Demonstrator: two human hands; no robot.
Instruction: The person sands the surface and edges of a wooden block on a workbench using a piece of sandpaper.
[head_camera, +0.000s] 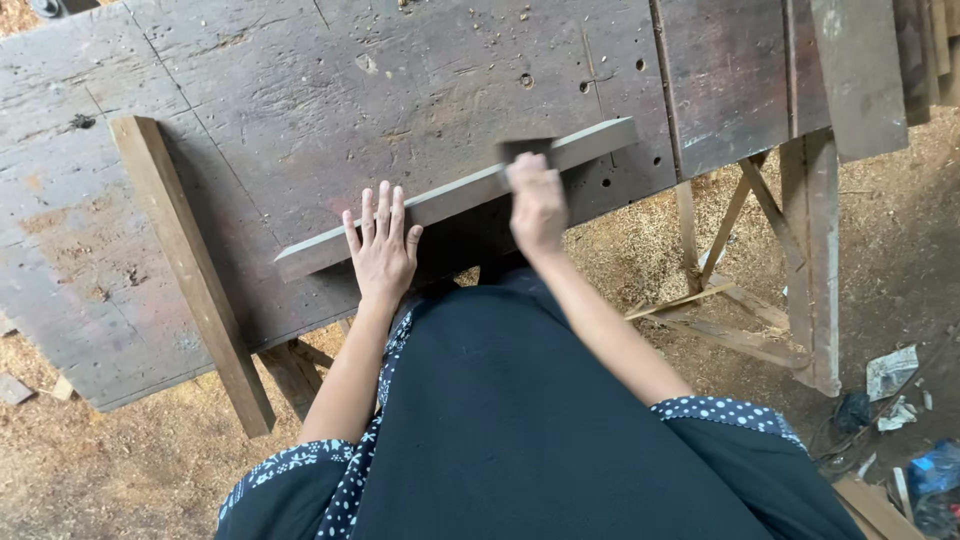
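Plank: a long grey plank (455, 197) is laid slantwise on the worn workbench (300, 90), near its front edge.
Left hand: the left hand (381, 246) is pressed flat, fingers spread, against the plank, apparently to steady it.
Right hand: the right hand (537, 203) is closed around a dark block (525, 149), possibly a sanding block, blurred, held on the plank.
Containers: none are seen.

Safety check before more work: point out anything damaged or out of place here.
The workbench top is cracked, worn and full of holes. Sawdust covers the ground, with crumpled litter at the right. The plank under both hands looks sound.
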